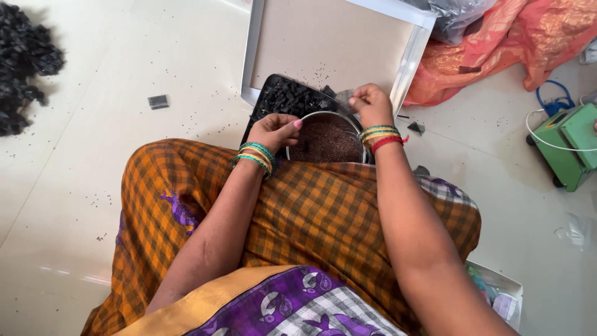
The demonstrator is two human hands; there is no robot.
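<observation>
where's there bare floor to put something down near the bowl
Bare floor lies open between the black heap and the tray. The board inside the white frame is mostly bare. It is crowded around the steel bowl, where both hands, the tray and the lap meet.

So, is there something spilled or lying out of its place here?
Yes. Tiny dark grains lie scattered over the pale floor, far from the steel bowl of reddish-brown grains that both hands touch. More specks dot the board in the white frame. One small dark piece lies alone, apart from the black pile.
</observation>
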